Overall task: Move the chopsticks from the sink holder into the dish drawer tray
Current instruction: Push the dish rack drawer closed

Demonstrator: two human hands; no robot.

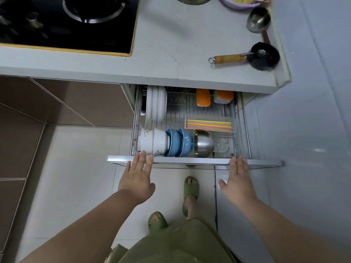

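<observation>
The dish drawer (pixel 190 160) stands pulled out below the counter. Inside it, a clear tray (pixel 234 122) at the right holds a bundle of coloured chopsticks (pixel 209 124), lying flat and side by side. My left hand (pixel 138 177) rests flat with fingers spread on the left part of the drawer's front rail. My right hand (pixel 237 179) lies flat the same way on the rail's right part. Neither hand holds anything. No sink holder is in view.
The wire rack holds white plates (pixel 155 103), a white bowl (pixel 152 142), blue bowls (pixel 179 142), a steel bowl (pixel 204 143) and orange-lidded containers (pixel 203 97). On the counter (pixel 171 54) sit a black hob (pixel 66 21), a steel ladle (pixel 258 19) and a small black pan (pixel 264 56). My feet in green slippers (pixel 190 188) stand below.
</observation>
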